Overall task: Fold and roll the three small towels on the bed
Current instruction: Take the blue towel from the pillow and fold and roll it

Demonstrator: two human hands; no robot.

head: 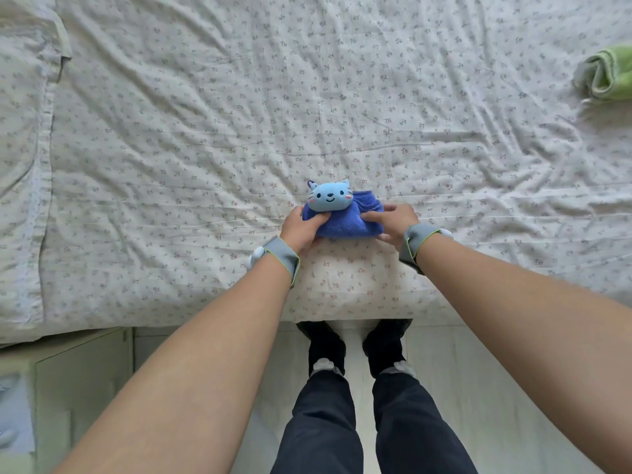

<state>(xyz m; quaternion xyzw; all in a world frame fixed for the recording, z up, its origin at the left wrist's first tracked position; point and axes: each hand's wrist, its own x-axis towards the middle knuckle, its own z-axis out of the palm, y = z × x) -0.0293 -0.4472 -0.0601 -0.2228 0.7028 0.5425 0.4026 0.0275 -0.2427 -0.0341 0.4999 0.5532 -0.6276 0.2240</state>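
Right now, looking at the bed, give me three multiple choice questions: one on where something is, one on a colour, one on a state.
1. Where does the green towel lie?
A. at the far right of the bed
B. on the floor by the feet
C. under the left hand

2. What colour is the towel with the cat face?
A. red
B. blue
C. yellow

3. What are the two hands doing?
A. hanging free above the bed
B. both pressing on the blue towel
C. holding the green towel

Answers:
1 A, the green towel sits rolled near the right edge of the view, far from the hands.
2 B, the cloth below the cat face is deep blue.
3 B, the left hand and the right hand each rest fingers on the blue bundle.
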